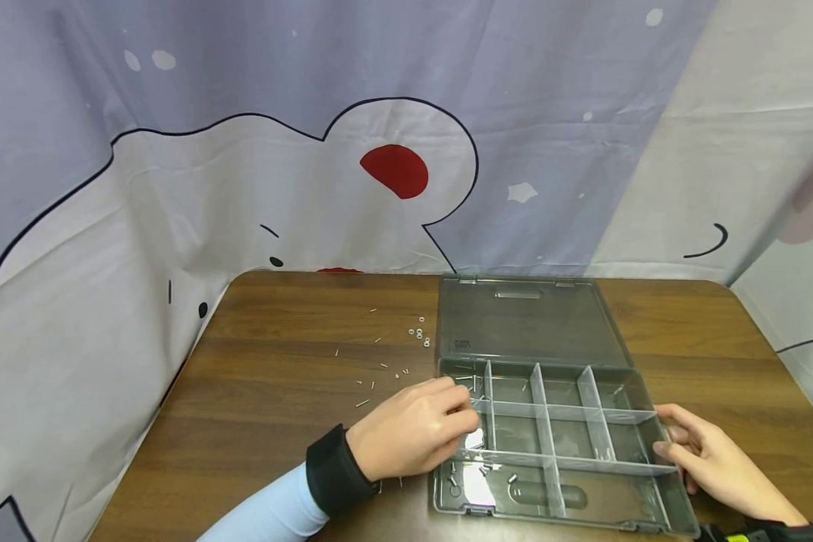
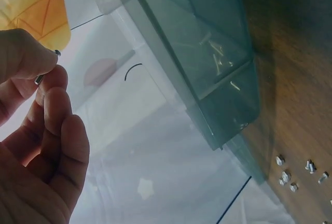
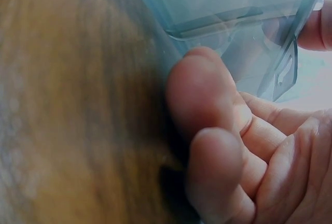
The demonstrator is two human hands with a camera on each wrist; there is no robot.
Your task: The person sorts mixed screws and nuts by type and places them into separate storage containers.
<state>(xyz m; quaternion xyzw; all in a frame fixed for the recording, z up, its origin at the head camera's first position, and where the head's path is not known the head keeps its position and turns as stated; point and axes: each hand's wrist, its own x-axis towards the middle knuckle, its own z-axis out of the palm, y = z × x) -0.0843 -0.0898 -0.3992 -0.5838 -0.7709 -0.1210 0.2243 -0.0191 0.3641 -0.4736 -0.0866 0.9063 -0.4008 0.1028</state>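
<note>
A translucent grey compartment box (image 1: pixel 606 489) lies on the table, its lid (image 1: pixel 528 327) folded back flat. Above its left-hand compartments is my left hand (image 1: pixel 413 429). In the left wrist view, its thumb and index finger pinch a small metal screw (image 2: pixel 39 80), mostly hidden by the fingertips. My right hand (image 1: pixel 711 455) holds the right side wall of the box, thumb over the rim and fingers outside. Small screws (image 1: pixel 474 384) lie in the back left compartment, and a few more (image 1: pixel 512 478) in the long front one.
Loose small screws (image 1: pixel 362 403) are scattered on the wooden table (image 1: pixel 278 361) left of the box. Several nuts (image 1: pixel 419 335) cluster beside the lid. A printed curtain (image 1: pixel 244 188) hangs behind the table's back edge.
</note>
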